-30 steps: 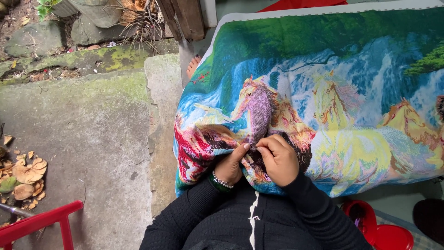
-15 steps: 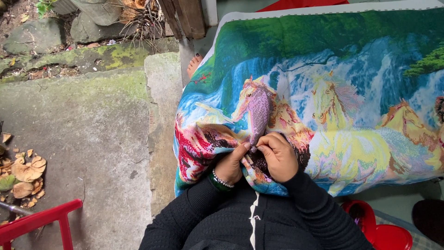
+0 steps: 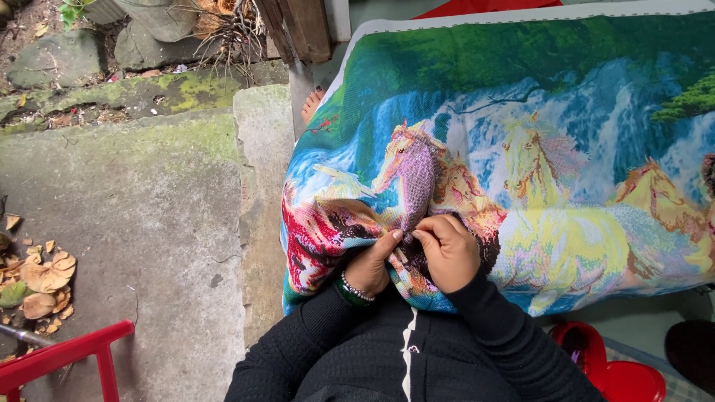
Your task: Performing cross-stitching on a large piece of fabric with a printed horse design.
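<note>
A large colourful embroidered cloth [image 3: 536,141] with horses and a waterfall lies spread over my lap. My left hand [image 3: 371,266], with a beaded bracelet at the wrist, pinches a fold of the cloth near a purple horse figure. Beside it, touching, my right hand [image 3: 447,251] has its fingers curled tight on the same fold, thumb and forefinger pressed together. Whether a needle is between them is too small to tell. Black sleeves cover both arms.
Mossy concrete ground [image 3: 149,208] lies to the left, with dry leaves [image 3: 37,279] at its edge. A red plastic frame [image 3: 67,357] stands at the bottom left and a red stool [image 3: 618,368] at the bottom right. A bare foot [image 3: 313,104] shows beyond the cloth.
Both hands stay on the same fold of cloth; the fingers have shifted only slightly.
</note>
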